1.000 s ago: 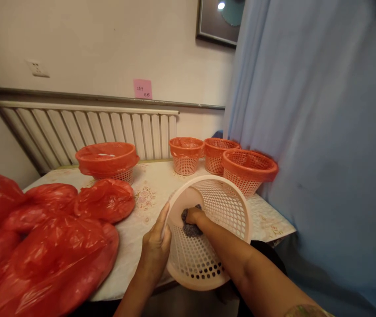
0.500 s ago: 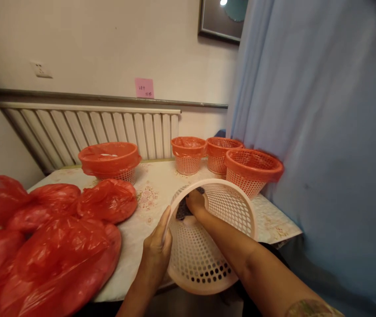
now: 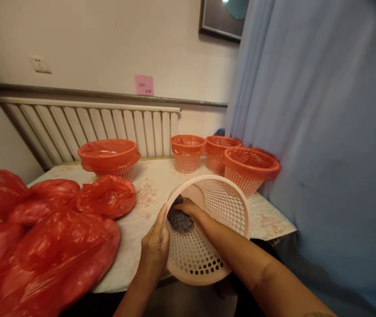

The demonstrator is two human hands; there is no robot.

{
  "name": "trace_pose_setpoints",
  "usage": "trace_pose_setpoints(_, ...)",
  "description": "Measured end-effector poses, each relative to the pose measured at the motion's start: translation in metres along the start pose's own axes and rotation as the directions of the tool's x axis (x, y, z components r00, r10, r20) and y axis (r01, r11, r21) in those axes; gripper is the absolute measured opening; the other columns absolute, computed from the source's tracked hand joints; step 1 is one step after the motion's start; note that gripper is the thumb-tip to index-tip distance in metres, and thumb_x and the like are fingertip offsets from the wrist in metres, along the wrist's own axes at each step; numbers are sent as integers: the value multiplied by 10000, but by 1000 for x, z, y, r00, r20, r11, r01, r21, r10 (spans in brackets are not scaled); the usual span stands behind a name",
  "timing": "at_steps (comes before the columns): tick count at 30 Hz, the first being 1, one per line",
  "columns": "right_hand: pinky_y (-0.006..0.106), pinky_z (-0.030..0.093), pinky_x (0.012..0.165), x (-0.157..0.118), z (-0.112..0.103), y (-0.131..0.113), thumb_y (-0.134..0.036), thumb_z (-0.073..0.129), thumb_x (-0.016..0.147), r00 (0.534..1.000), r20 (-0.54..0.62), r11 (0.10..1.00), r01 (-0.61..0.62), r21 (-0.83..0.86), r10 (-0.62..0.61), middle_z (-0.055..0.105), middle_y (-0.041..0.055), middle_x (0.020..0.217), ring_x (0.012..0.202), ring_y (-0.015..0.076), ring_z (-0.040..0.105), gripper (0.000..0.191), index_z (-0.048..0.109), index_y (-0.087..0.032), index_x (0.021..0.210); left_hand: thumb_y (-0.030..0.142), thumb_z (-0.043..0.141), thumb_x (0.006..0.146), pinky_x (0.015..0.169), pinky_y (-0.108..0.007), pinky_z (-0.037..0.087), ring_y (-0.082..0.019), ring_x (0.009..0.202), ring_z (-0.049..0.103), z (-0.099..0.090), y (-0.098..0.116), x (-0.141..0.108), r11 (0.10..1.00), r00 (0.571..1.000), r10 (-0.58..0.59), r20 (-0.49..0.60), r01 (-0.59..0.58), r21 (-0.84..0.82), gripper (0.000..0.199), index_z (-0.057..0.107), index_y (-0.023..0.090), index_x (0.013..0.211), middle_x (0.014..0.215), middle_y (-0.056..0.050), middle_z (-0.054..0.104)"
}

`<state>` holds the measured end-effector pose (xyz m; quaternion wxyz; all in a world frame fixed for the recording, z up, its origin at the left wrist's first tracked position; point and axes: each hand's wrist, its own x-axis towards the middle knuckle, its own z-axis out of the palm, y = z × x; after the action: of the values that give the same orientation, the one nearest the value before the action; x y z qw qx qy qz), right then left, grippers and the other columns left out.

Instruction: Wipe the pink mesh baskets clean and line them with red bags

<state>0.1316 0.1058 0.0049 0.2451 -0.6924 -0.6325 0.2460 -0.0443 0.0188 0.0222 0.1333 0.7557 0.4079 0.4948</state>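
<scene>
A pale pink perforated basket (image 3: 227,207) is tilted on its side at the table's front edge, its mouth facing me. My left hand (image 3: 156,240) grips the left side of its rim, thumb outside. Inside the basket, my right hand (image 3: 188,208) is closed on a dark grey speckled cloth (image 3: 180,221), which lies against the left inner wall. The forearm passes through the basket's mouth. Part of the cloth is bunched under the fingers.
Red plastic bags (image 3: 62,246) cover the table's left side. A basket lined in red (image 3: 108,156) stands behind them. Three more lined baskets (image 3: 188,154) stand at the back right beside a blue curtain (image 3: 323,132). A radiator (image 3: 108,127) runs along the wall.
My right hand has moved the dark cloth from deep in the basket toward the left inner wall, nearer the mouth. More of the cloth shows. My left hand keeps its hold on the rim.
</scene>
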Motion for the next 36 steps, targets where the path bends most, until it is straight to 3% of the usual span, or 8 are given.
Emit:
trace_pose_setpoints(4,224,494,772,-21,1,-8,-209,593,819,991,54,985,132,-113,-126,713,13,1050,923,171,664,300,655,-190,1113,153,438,881,840,-287,556,-187,920,715,-2,-1,3,998,998,-29,-60,32,57,520,452,171,1401,1276,-97,648)
trace_pose_setpoints(9,382,467,891,-33,-7,11,-66,674,713,984,174,934,97,-344,-38,723,117,941,996,277,647,155,705,-118,855,149,467,873,732,-255,548,-163,725,716,-12,7,11,986,988,-95,-118,110,124,525,462,178,1397,1117,-100,730)
trace_pose_setpoints(14,475,448,963,-19,-31,30,-302,609,898,987,132,902,-24,-432,90,622,94,1157,1097,231,581,246,623,-121,1064,147,452,873,712,-253,542,-156,705,708,-9,14,12,988,989,-99,-107,111,111,529,451,174,1401,1103,-102,734)
trace_pose_setpoints(21,296,512,777,-36,-2,3,-151,692,742,989,149,985,14,-170,11,703,37,851,844,198,666,130,676,-159,871,162,429,889,804,-267,544,-178,888,712,-1,11,3,995,997,2,-82,6,104,514,447,172,1403,1260,-109,657)
trace_pose_setpoints(26,208,512,701,-62,3,-31,-156,420,865,988,22,985,148,90,-151,682,63,1082,887,156,671,396,522,-115,1246,138,434,868,672,-241,544,-162,714,714,-2,10,2,992,996,-32,-81,42,118,530,450,137,1398,1058,-107,746)
trace_pose_setpoints(29,199,509,725,-82,-10,-32,-151,444,839,969,27,961,239,139,-245,679,47,1102,913,148,661,400,539,-123,1226,144,434,876,713,-242,544,-169,796,720,-4,10,2,993,996,-26,-82,35,109,530,440,155,1405,1118,-107,727)
trace_pose_setpoints(33,233,501,755,-107,-35,-12,-94,642,663,908,286,926,353,-132,-305,732,-24,885,848,180,671,288,706,-224,912,150,440,885,803,-265,540,-184,902,713,-6,11,3,991,994,-18,-112,32,127,516,452,179,1400,1239,-115,670)
trace_pose_setpoints(36,325,496,790,-112,-57,4,-70,673,635,949,270,872,266,-412,-162,739,64,821,848,250,678,206,721,-200,787,148,434,890,798,-274,541,-183,878,716,-5,11,3,992,995,-21,-99,33,119,514,447,177,1403,1227,-120,677)
